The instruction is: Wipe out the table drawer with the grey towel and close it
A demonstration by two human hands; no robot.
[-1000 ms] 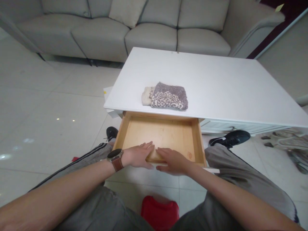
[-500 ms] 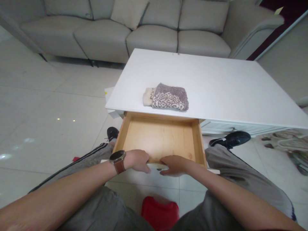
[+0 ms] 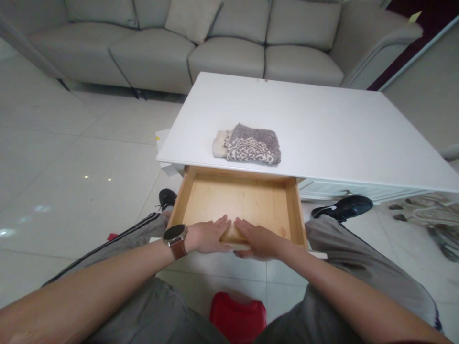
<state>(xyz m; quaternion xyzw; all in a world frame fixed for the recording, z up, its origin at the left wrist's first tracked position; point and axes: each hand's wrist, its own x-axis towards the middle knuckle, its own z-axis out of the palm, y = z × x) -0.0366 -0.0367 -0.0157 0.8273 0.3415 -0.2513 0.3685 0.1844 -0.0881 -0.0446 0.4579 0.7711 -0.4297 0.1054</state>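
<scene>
A light wooden drawer point(image 3: 240, 196) stands pulled out from the white coffee table point(image 3: 304, 129). My left hand point(image 3: 210, 235), below a wrist with a brown-strapped watch point(image 3: 175, 236), lies at the drawer's front panel with its fingers stretched out over the inside. Close beside it, my right hand point(image 3: 258, 240) rests at the same front edge, fingers extended inward and thumb on the outer side. Neither hand grips anything. On the tabletop just behind the drawer lies a folded grey and cream patterned towel point(image 3: 253, 145).
A grey sofa point(image 3: 229, 55) runs along the back. Beneath me on the tiled floor is a red plastic stool point(image 3: 237, 317). My legs straddle the drawer, with a black shoe point(image 3: 344, 209) at the right. A second closed drawer point(image 3: 340, 189) sits to the right.
Both hands have loosened from the drawer's front edge. Their fingers were curled over it and now stretch out flat above the inside. The drawer and towel have not moved.
</scene>
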